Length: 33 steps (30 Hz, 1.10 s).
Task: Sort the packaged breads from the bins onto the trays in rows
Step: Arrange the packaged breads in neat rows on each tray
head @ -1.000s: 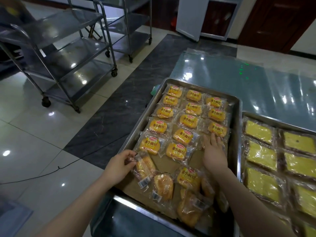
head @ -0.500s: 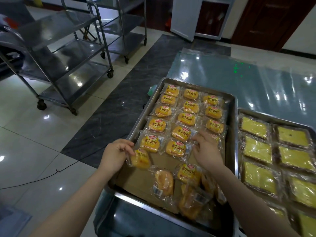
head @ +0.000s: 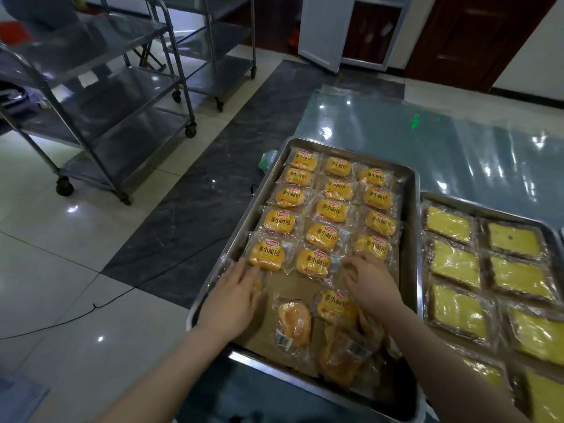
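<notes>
A steel tray [head: 241, 239] lined with brown paper holds small yellow packaged breads [head: 326, 210] in three rows. My left hand [head: 235, 297] lies flat over one bread package [head: 258, 284] at the near end of the left row; only an orange edge of it shows. My right hand [head: 369, 279] rests with fingers spread on the paper at the near end of the right row, fingertips touching the last package there [head: 370, 245]. Loose packages [head: 338, 358] are heaped at the tray's near edge, one face-down [head: 294, 323].
A second tray [head: 488, 212] to the right holds flat yellow cake packages [head: 454, 264]. Both trays sit on a glossy blue-grey table [head: 427, 141]. Steel wheeled carts [head: 100, 117] stand on the floor to the left, and a black cable [head: 91, 306] runs across the tiles.
My left hand carried a bread package from the pile up to the left row and laid it down under the palm. My right hand moved slightly nearer and spread its fingers.
</notes>
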Each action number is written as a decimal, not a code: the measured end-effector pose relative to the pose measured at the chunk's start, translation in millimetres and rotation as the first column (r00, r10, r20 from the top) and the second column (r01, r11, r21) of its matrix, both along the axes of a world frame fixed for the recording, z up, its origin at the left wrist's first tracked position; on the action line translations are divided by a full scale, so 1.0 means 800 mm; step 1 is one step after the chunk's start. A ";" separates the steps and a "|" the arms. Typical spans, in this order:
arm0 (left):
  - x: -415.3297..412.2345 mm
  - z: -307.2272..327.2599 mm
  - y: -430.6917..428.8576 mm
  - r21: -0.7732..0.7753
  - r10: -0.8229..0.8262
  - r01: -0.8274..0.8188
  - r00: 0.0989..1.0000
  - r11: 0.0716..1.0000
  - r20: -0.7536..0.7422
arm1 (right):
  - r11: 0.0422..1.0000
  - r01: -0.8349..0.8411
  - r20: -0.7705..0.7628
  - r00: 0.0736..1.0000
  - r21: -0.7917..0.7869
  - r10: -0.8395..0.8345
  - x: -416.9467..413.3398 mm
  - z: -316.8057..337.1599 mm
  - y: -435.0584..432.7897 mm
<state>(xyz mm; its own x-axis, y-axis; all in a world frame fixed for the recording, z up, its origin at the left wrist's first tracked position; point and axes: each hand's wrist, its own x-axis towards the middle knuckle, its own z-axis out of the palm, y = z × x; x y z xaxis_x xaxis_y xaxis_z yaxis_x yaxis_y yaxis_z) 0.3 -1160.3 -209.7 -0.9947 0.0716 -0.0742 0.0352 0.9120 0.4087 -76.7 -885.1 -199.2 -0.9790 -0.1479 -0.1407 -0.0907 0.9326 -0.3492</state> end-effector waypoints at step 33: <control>-0.060 0.006 0.036 -0.033 -0.249 0.248 0.967 0.968 -0.051 | 0.956 0.220 0.176 0.951 0.192 -0.254 0.024 0.011 0.034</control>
<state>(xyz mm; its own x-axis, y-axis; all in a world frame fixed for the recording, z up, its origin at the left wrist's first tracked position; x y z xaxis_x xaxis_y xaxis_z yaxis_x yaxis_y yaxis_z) -47.4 -1131.3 -204.9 -0.9486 0.3155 -0.0253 0.2834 0.8823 0.3759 -57.5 -858.3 -190.6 -0.9331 0.1279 -0.3360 0.1950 0.9652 -0.1740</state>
